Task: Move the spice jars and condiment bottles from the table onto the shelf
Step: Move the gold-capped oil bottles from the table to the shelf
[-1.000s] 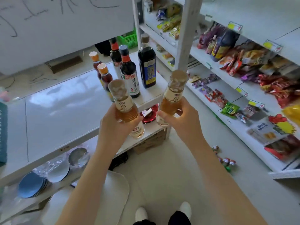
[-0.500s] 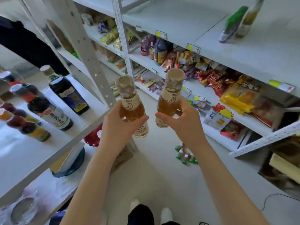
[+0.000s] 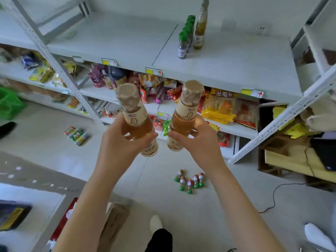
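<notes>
Swung off the desk to face the white metal shelf (image 3: 127, 42): left grip (image 3: 118, 144) still curled round one beige-capped amber glass bottle (image 3: 134, 113), right grip (image 3: 200, 142) round its twin (image 3: 187, 110), both mid-air short of the top board, likely bound beside the green-capped jars (image 3: 183, 42).

Big "0" on the neck label of the left bottle (image 3: 135, 122), and the same "0" on the right bottle (image 3: 188, 115). Yellow bag (image 3: 221, 104) reads "米老头". Along the shelf (image 3: 218, 70) front edge, tags (image 3: 153, 71) show red up-arrows; their print is too blurred to read.
</notes>
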